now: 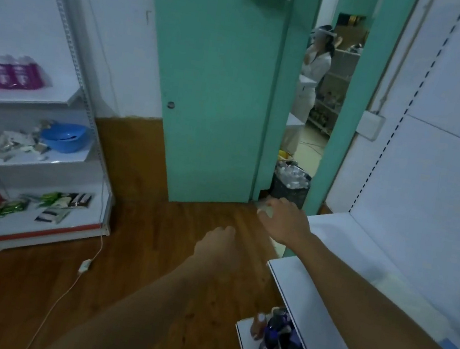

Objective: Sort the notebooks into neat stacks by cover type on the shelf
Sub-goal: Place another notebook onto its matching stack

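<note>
right hand (283,218) fingers spread, empty, at left end of white shelf (357,266) | left hand (214,246) loosely curled, holds nothing, left of shelf over floor | notebooks: none visible, direction and long axis unknown | right hand nearer shelf

Both hands motion-blurred: left hand (217,245) fingers indistinct, right hand (283,220) fingertips smeared. Purple bottles (3,74) cut by left edge, labels unreadable.
</note>
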A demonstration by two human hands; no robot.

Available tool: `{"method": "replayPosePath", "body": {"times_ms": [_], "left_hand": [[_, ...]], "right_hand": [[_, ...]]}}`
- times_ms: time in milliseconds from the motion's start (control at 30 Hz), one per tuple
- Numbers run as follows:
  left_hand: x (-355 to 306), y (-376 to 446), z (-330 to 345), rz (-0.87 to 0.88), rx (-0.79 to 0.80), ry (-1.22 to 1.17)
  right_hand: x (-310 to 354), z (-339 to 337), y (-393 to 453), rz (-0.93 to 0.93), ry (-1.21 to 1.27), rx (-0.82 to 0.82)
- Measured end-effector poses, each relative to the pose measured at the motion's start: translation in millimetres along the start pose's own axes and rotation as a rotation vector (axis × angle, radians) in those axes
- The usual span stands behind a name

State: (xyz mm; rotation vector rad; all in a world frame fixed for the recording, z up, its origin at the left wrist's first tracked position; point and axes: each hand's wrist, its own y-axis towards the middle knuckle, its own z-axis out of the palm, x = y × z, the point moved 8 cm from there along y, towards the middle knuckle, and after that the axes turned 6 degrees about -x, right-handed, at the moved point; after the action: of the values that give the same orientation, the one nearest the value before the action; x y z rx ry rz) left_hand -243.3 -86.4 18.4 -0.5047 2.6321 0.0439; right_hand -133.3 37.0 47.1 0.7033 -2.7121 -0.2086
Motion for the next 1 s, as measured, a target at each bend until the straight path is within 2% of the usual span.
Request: {"method": "replayPosePath", "body": {"times_ms": [133,267,500,633,800,1000], "left_hand": [[-53,55,7,0.108,0.002,0.049],[-111,96,47,0.252,0.084,-0.005],[-219,121,124,0.487,0.255,-0.041],[-277,121,165,0.65,0.405,-0.027],[-320,114,203,0.779,0.548,-0.001],[-323,100,250,0.82,0.752,0.044]], "right_hand": [[-51,-12,36,0.077,0.0,-0.036],[-120,-24,45,0.203,-0.018,-0.064],[-248,-53,2,0.548,-0.088,-0.124],[-303,-66,-43,0.746,-0.13,-0.136],[-342,-78,-102,1.016,-0.127,-0.165],[-352,-51,-173,1.28,-0.075,-0.123]]}}
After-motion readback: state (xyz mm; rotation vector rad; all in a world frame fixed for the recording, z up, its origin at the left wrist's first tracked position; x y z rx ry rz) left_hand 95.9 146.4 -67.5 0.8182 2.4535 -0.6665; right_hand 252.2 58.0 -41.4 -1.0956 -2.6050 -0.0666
